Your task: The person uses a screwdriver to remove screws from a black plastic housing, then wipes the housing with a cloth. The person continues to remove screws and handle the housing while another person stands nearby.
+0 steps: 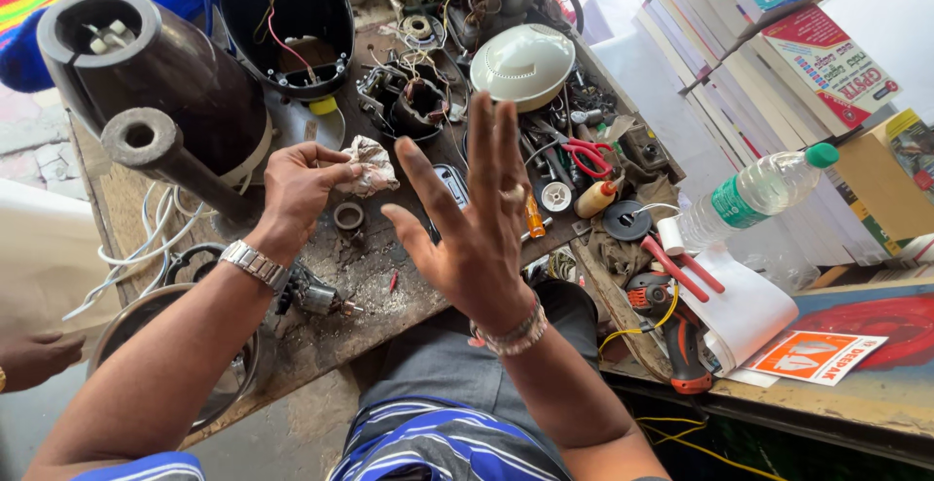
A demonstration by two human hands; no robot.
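A worn wooden workbench [321,330] carries a black appliance housing [146,82], with a white dome cover [522,65] and red-handled pliers [589,155] to its right.

Rag [371,165] left of dome lid [522,65]

Labels and printed covers crowding the workbench's right side

A green-labelled clear plastic bottle [754,192] is lying near stacked books with red-and-white covers [827,63], while an orange-and-white rectangular card [815,356] is resting below them.

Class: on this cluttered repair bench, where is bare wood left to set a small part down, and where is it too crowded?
Bare wood lies near the front edge, between the small motor and the right hand. The far side around the white dome and red pliers is crowded.
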